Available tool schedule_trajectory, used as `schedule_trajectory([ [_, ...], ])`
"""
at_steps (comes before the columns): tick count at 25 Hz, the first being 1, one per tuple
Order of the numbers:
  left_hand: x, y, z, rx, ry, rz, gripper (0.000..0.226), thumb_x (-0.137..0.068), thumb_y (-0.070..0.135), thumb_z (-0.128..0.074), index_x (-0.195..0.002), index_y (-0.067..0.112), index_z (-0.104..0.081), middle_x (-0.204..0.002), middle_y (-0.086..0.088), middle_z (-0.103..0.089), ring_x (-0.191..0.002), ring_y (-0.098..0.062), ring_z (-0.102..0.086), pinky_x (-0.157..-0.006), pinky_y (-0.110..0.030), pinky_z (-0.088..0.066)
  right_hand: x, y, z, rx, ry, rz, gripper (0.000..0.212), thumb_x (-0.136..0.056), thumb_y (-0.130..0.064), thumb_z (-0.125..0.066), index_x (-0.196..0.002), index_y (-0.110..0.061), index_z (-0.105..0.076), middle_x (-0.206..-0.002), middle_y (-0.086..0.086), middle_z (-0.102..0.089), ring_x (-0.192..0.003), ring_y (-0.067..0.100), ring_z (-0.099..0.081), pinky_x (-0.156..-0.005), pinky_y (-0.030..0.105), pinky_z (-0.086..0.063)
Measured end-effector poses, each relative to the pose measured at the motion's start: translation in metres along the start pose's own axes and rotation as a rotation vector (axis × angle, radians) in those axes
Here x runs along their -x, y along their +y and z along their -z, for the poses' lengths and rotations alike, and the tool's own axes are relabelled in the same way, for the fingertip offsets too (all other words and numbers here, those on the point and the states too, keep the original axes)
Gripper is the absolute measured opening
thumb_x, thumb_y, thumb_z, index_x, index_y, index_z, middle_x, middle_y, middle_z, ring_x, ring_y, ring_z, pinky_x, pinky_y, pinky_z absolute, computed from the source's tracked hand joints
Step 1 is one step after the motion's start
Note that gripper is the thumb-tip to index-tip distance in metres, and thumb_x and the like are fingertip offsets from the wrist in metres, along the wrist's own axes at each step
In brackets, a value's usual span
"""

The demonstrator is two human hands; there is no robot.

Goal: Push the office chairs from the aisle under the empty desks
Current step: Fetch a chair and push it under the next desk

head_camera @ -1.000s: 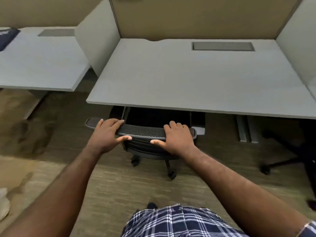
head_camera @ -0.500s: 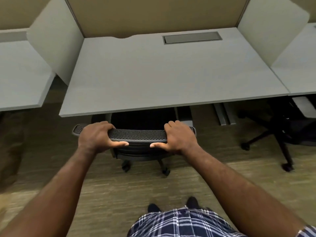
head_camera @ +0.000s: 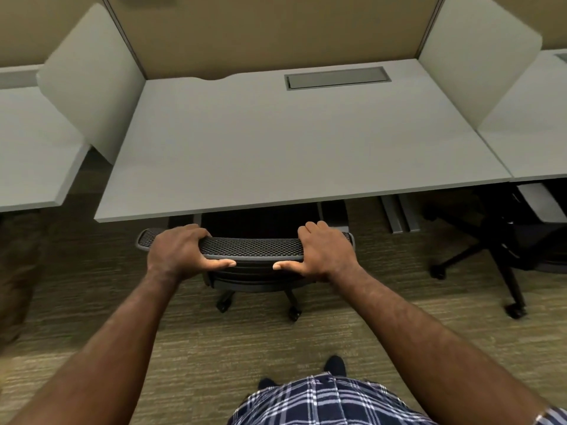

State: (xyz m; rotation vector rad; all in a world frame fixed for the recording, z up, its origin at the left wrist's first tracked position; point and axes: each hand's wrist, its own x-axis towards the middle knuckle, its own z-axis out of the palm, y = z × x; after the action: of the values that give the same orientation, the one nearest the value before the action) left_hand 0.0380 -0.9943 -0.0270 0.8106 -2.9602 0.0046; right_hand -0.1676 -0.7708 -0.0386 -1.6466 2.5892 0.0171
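A pale grey desk [head_camera: 294, 142] filled the middle of the frame, its front edge running across just above centre, with tan partition walls behind it and a white divider panel [head_camera: 92, 84] standing at its left corner and another [head_camera: 472, 62] at its right. A recessed grey cable tray [head_camera: 337, 78] sat in the desk top toward the upper right. Neighbouring desks showed at the left edge [head_camera: 33, 154] and at the right edge [head_camera: 534, 124] of the frame, and olive-brown carpet [head_camera: 214, 357] covered the lower half.

The black office chair [head_camera: 251, 246] stood at centre, its seat already under the desk's front edge — only the mesh top of the backrest, the lower back and two castors showed in front of it. A second black chair [head_camera: 503, 240] sat partly under the right-hand desk, its star base and castors out on the carpet.

Both forearms reached up from the bottom corners. The left hand [head_camera: 181, 253] gripped the top rail of the backrest near its left end, fingers curled over the far side and thumb along the near edge; the right hand [head_camera: 325, 253] held the right end the same way — both grips closed round the rail.
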Motion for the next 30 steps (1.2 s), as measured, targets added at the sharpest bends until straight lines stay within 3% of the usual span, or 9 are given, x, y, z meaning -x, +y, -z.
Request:
schedule_trajectory([
  [8, -0.03, 0.055, -0.013, 0.034, 0.04, 0.007, 0.101, -0.048, 0.108, -0.025, -0.088, 0.027, -0.07, -0.078, 0.012, -0.062, -0.071, -0.013, -0.061, -0.058, -0.027, -0.037, 0.002, 0.066, 0.001, 0.032, -0.009, 0.006, 0.097, -0.065, -0.101, -0.018, -0.103, -0.019, -0.052, -0.094, -0.002, -0.044, -0.082, 0.015, -0.038, -0.071, 0.033, -0.041],
  [17, -0.09, 0.136, -0.019, 0.079, 0.007, 0.058, 0.103, -0.044, 0.111, -0.021, -0.085, 0.028, -0.066, -0.078, 0.01, -0.061, -0.07, -0.013, -0.053, -0.058, -0.029, -0.037, -0.013, 0.169, 0.01, 0.087, 0.047, 0.052, 0.097, -0.066, -0.1, -0.012, -0.098, -0.019, -0.054, -0.096, 0.002, -0.057, -0.085, 0.02, -0.051, -0.07, 0.037, -0.044],
  [24, -0.124, 0.173, -0.022, 0.091, 0.025, 0.057, 0.091, -0.046, 0.11, -0.02, -0.07, 0.027, -0.05, -0.067, 0.011, -0.046, -0.062, -0.015, -0.047, -0.053, -0.03, -0.032, -0.025, 0.221, 0.014, 0.114, 0.02, 0.058, 0.098, -0.065, -0.1, -0.009, -0.102, -0.02, -0.052, -0.098, 0.0, -0.053, -0.085, 0.018, -0.046, -0.068, 0.033, -0.038],
  [30, -0.143, 0.189, -0.026, 0.1, 0.048, 0.074, 0.093, -0.048, 0.11, -0.022, -0.071, 0.025, -0.052, -0.068, 0.009, -0.048, -0.062, -0.014, -0.047, -0.053, -0.029, -0.031, -0.039, 0.248, 0.013, 0.125, 0.054, 0.087, 0.095, -0.065, -0.1, -0.009, -0.097, -0.021, -0.051, -0.093, -0.001, -0.051, -0.083, 0.018, -0.046, -0.064, 0.033, -0.034],
])
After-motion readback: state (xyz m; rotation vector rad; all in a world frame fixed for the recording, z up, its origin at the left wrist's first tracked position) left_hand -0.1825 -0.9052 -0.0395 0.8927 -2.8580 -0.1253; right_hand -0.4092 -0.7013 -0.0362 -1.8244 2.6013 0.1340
